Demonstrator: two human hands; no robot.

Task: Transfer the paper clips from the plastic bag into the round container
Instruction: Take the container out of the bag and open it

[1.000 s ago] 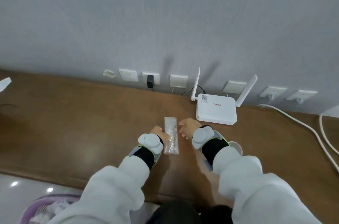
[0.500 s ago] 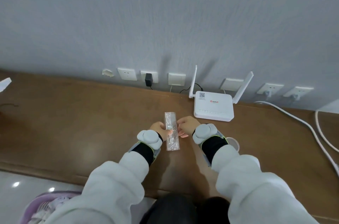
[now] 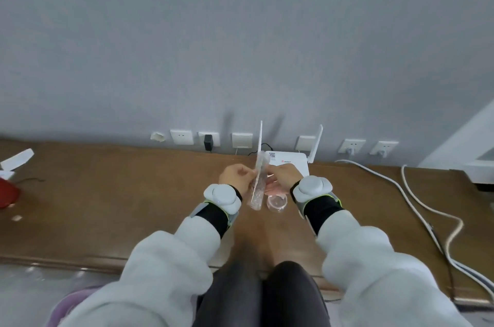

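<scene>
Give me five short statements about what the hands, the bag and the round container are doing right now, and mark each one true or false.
1. Both hands hold the plastic bag. True: the left hand and right hand grip it.
2. The bag lies flat on the desk. False: it is lifted and roughly upright.
3. The round container sits on the desk below the right hand. True.
4. The container is at the left desk edge. False: it is near the middle.
5. A white router stands behind the hands. True.
</scene>
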